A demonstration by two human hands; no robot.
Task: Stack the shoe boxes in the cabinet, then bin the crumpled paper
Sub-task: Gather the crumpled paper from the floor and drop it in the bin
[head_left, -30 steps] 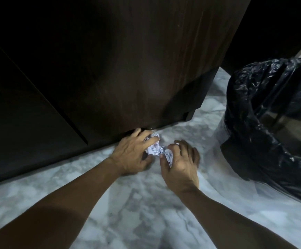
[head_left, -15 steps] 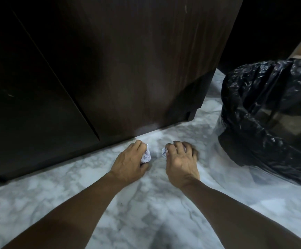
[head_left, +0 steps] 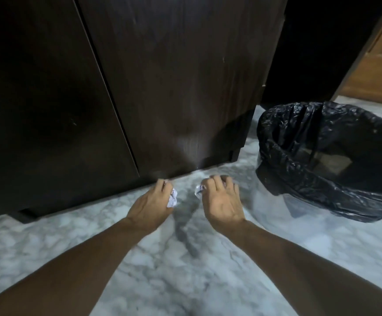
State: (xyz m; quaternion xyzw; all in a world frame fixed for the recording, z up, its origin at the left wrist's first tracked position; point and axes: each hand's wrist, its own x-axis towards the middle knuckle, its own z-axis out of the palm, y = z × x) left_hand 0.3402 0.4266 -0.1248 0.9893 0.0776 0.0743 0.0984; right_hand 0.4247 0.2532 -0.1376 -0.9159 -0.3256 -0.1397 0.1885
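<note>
With the cabinet doors closed, I judged stacking finished; my left hand and right hand each gripped a crumpled paper wad low over the floor, the lined bin unfed to my right.

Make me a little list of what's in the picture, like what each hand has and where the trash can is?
left hand: grips a crumpled paper ball
right hand: grips another paper wad
bin: black-lined, open, to the right of the hands
cabinet: dark wood, doors closed
floor: white marble
</note>
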